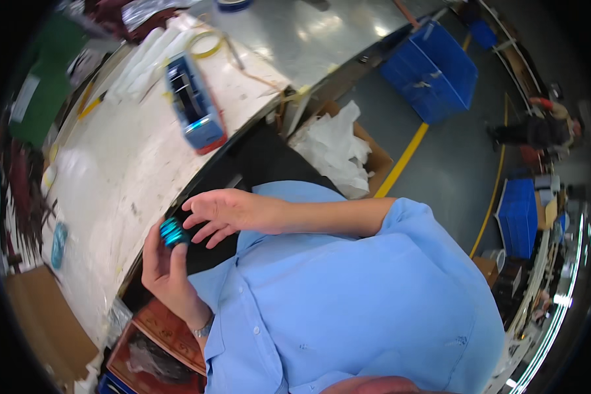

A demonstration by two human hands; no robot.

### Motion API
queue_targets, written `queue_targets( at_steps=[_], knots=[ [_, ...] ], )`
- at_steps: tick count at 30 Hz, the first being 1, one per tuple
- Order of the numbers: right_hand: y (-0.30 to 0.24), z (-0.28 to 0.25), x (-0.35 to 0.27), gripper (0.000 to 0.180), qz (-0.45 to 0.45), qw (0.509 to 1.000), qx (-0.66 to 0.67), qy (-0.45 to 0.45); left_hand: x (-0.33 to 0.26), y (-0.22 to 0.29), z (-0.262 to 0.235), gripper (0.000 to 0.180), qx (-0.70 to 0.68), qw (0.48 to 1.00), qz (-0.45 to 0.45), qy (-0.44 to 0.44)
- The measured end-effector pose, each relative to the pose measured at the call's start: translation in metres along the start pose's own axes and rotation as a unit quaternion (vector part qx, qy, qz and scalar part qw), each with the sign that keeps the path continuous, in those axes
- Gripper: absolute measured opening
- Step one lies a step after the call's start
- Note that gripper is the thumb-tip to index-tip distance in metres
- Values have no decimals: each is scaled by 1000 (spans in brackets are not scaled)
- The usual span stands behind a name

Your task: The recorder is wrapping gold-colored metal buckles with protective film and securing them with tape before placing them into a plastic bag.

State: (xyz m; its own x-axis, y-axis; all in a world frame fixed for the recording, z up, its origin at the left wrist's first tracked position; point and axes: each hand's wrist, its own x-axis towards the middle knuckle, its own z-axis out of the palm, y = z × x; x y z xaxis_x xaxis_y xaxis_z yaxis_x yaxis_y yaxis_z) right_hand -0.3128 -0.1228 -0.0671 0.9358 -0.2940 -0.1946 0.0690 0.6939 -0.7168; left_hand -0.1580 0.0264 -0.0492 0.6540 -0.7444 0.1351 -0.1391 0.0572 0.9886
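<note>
Head view, looking down over a light blue shirt: both hands meet just off the near edge of the white worktop. The left hand is clenched around a small teal, ribbed roll, held upright between thumb and fingers at chest height, over the dark gap between the body and the worktop's edge. The right hand reaches across from the right, its forearm bare below a short sleeve; its fingers are loosely spread and open, their tips just beside the roll, and whether they actually touch it cannot be told. A watch or bracelet sits on the left wrist.

On the worktop, well apart from the hands, lies a blue boxy device with a red end. Beyond it lie a loop of yellow tape or cord and some white strips. A small teal item lies near the worktop's left end, and a cardboard box stands below that.

Beneath the left hand sits a reddish-brown tray with something dark in it. On the floor to the right are a cardboard box stuffed with white plastic bags, a yellow floor line and blue crates. Another person is far off at the right.
</note>
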Motion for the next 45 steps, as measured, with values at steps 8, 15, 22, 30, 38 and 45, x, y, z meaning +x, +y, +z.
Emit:
queue_targets(
  at_steps=[8,15,22,30,38,45],
  knots=[
    [30,59,72,42,99,981,117,115,-2,1,-27,52,326,917,227,47],
    [46,92,115,42,183,976,111,38,-21,5,-70,53,378,892,184,168],
    [60,134,149,52,272,948,83,-145,-35,3,-118,44,362,880,186,243],
    [79,190,167,54,163,903,-261,-300,-92,2,-176,29,-106,906,14,409],
    [155,215,238,53,-416,459,-744,-253,-140,-42,-234,28,-209,866,0,455],
    [141,220,265,13,-427,545,-686,-224,-128,-40,-227,29,-190,874,-5,447]
  ],
)
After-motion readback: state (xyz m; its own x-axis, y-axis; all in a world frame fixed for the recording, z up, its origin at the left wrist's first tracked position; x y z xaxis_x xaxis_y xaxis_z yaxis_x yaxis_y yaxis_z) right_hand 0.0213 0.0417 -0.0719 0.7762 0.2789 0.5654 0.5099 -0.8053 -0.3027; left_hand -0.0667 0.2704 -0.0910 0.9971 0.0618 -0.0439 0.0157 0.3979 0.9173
